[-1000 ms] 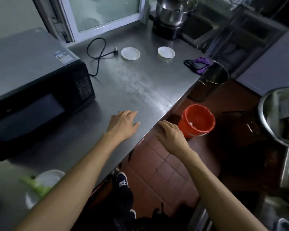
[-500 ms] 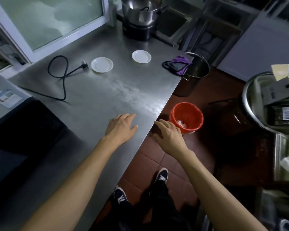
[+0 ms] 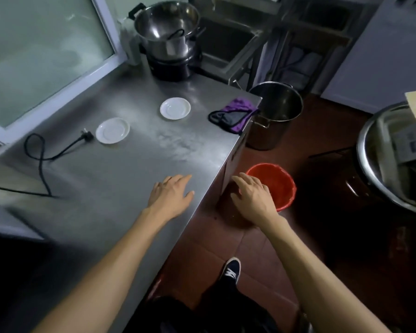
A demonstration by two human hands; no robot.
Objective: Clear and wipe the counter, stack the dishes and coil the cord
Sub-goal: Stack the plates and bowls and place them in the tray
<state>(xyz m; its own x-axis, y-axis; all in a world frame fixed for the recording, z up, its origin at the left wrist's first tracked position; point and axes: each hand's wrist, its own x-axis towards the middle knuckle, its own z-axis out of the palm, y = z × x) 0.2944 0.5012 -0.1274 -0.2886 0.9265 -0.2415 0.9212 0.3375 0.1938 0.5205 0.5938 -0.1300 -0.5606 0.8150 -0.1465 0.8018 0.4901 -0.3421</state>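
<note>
left hand (image 3: 171, 197) flat on the steel counter (image 3: 120, 179), fingers extended, holding nothing; right hand (image 3: 251, 197) spread and empty past the counter edge, above a red bucket (image 3: 280, 186). beyond: two white saucers (image 3: 112, 130) (image 3: 175, 108) apart, black cord (image 3: 43, 150) loose, purple cloth (image 3: 233, 115) at the corner.

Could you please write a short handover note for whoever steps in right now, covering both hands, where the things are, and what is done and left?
Left hand: open, flat over the counter near its front edge, holding nothing.
Right hand: open, off the counter's edge, above the red bucket on the floor, holding nothing.
Two white saucers lie apart on the counter, not stacked.
Black cord sprawls uncoiled at the left, its plug beside the nearer saucer.
Purple cloth sits at the counter's right edge.
A whitish smear shows mid-counter.
Done: nothing visible.
Left: stack the saucers, coil the cord, wipe.
</note>
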